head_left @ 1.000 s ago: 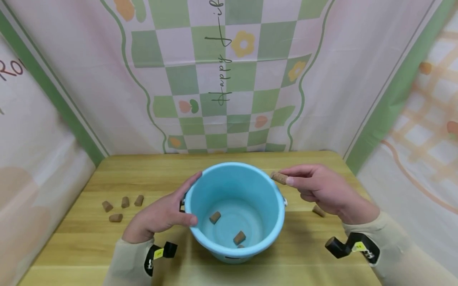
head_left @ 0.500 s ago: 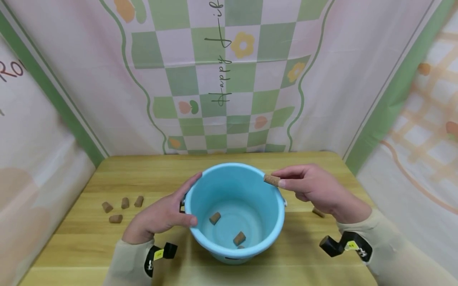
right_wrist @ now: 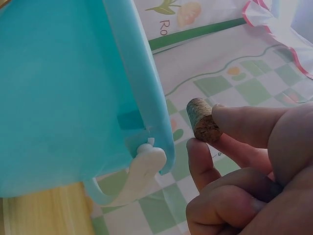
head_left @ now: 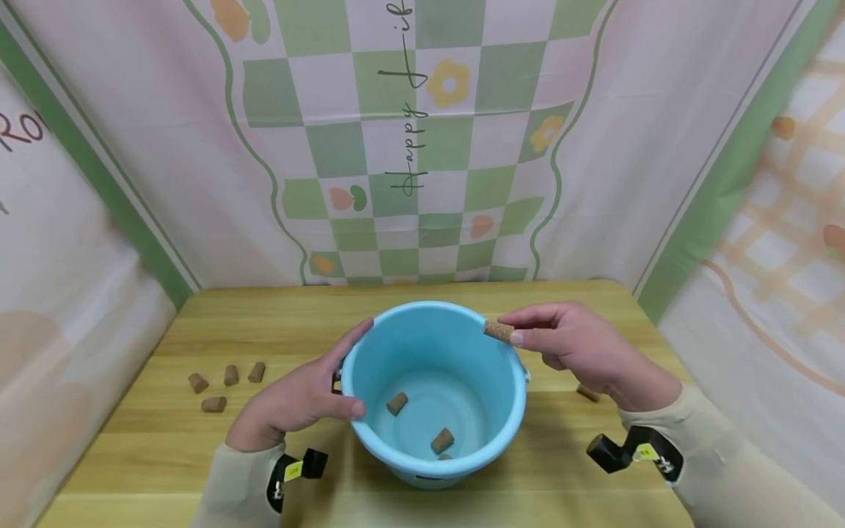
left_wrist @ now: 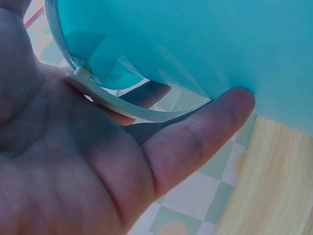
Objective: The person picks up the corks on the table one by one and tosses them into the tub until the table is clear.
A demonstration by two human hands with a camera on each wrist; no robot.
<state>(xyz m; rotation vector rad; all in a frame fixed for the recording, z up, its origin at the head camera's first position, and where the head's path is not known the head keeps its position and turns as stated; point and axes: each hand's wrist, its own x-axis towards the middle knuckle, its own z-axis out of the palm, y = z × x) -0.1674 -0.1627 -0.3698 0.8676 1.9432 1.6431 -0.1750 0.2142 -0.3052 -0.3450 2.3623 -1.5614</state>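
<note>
A light blue bucket (head_left: 422, 469) stands on the table with a few corks (head_left: 397, 402) visible on its floor. My left hand (head_left: 293, 396) holds the bucket's left side, thumb over the rim and fingers along the outside wall. In the left wrist view a finger (left_wrist: 200, 142) presses the wall beside the white handle (left_wrist: 146, 113). Between thumb and fingers, my right hand (head_left: 587, 352) pinches a cork (head_left: 498, 331) above the bucket's right rim. The right wrist view shows that cork (right_wrist: 203, 120) outside the rim, apart from it.
Several loose corks (head_left: 213, 404) lie on the table at the left. Another cork (head_left: 587, 393) lies under my right hand, partly hidden. The wooden table (head_left: 152, 469) ends at a checked cloth backdrop (head_left: 383, 249), with cloth walls on both sides.
My right hand has moved left with the cork, from beside the bucket to above its right rim, slowing in the last half second. The left hand and bucket have stayed put.
</note>
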